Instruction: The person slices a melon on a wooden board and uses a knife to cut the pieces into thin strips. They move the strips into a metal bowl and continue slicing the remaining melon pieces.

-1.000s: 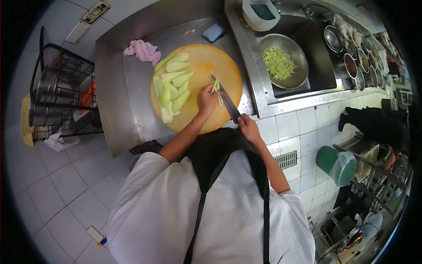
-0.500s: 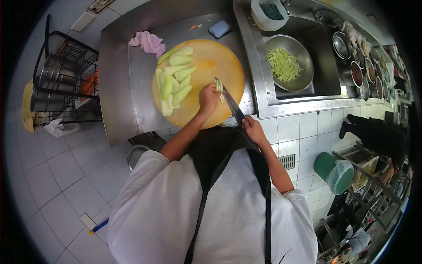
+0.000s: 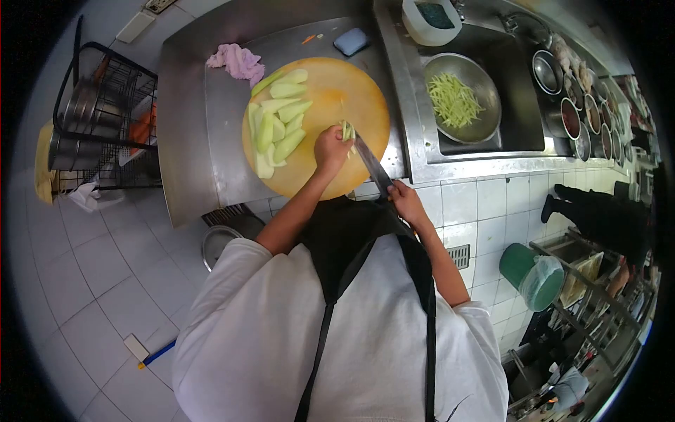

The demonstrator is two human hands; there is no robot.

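A round, yellowish cutting board [image 3: 365, 91] lies on the steel counter. My left hand [image 3: 332, 149] is closed at its right half, fingers curled against a small stack of pale green vegetable slices [image 3: 347, 131]. Beside those slices is the blade of a long kitchen knife [image 3: 373, 166], slanting from the stack toward my body. My right hand [image 3: 406, 200] is wrapped around the knife's handle, just off the board's near edge. Several larger peeled, pale green vegetable pieces [image 3: 288, 144] are piled on the board's left side. My fingertips are partly hidden.
Right of the board, a metal bowl [image 3: 490, 95] of pale green strips [image 3: 453, 100] sits in the sink [image 3: 520, 84]. A pink cloth [image 3: 236, 63] and blue sponge [image 3: 351, 42] lie on the counter. A black wire rack [image 3: 105, 112] stands left; a green bin [image 3: 517, 264] stands right.
Both hands and the knife stay in nearly the same place at the slices. The whole view has shifted slightly, with the board appearing a little higher.
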